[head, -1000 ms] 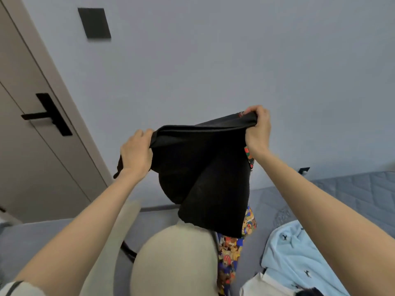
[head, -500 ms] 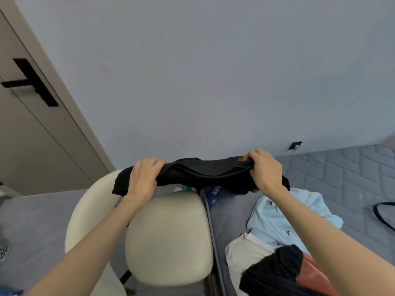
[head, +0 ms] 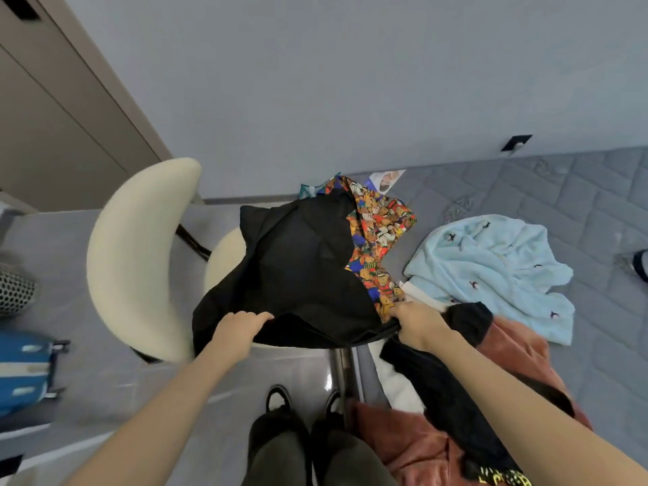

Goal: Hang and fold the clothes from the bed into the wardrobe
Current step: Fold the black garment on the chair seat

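A black garment (head: 298, 268) with a colourful bear-print lining (head: 377, 236) lies spread over the seat of a cream chair (head: 136, 247). My left hand (head: 240, 329) grips its near edge on the left. My right hand (head: 417, 324) pinches the near edge on the right, at the bed's rim. On the grey quilted bed (head: 526, 191) lie a light blue garment (head: 491, 271), a rust-coloured garment (head: 519, 349), another black garment (head: 441, 387) and a white piece (head: 399, 387).
A beige door (head: 52, 110) stands at the left. A blue suitcase (head: 24, 366) and a perforated grey object (head: 14, 289) sit on the floor at the far left. My feet in dark shoes (head: 305, 412) are beside the bed frame. A wall socket (head: 516, 142) is above the bed.
Both hands have lowered the black garment from held up in the air down onto the chair seat, and it is now spread out. My view has tilted downward.
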A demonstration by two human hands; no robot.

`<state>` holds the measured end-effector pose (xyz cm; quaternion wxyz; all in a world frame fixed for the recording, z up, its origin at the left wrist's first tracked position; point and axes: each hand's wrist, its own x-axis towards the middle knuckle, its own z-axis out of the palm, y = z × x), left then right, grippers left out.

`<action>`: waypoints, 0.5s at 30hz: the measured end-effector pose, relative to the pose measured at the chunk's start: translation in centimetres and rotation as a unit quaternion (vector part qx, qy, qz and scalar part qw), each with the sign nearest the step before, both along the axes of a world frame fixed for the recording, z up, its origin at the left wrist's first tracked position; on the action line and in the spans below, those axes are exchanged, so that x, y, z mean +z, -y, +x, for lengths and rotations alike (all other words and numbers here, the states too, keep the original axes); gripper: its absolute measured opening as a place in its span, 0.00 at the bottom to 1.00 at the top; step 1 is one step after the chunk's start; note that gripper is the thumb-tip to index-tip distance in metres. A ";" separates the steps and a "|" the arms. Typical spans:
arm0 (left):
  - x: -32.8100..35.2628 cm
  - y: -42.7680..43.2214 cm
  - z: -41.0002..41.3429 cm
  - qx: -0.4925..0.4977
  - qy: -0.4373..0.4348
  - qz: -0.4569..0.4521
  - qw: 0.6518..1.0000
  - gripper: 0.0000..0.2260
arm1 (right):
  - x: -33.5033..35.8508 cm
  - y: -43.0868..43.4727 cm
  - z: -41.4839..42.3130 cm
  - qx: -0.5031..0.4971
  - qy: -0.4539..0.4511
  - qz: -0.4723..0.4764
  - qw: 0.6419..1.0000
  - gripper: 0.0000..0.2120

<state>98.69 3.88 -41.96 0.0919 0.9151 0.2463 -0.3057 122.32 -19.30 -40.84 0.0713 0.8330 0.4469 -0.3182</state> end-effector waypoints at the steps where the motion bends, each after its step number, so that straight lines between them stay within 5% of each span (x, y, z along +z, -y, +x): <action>1: -0.8 0.5 -0.6 -0.006 -0.030 -0.013 0.999 0.32 | -0.8 0.3 -0.8 0.000 -0.004 -0.035 0.999 0.16; 7: -5.1 4.1 -3.4 -0.001 -0.136 -0.109 0.985 0.31 | -5.0 1.8 -5.0 -0.057 -0.012 -0.201 0.978 0.20; 15: -9.1 5.3 -5.3 0.036 -0.167 -0.138 0.976 0.33 | -7.1 3.1 -6.8 -0.022 -0.002 -0.242 0.970 0.27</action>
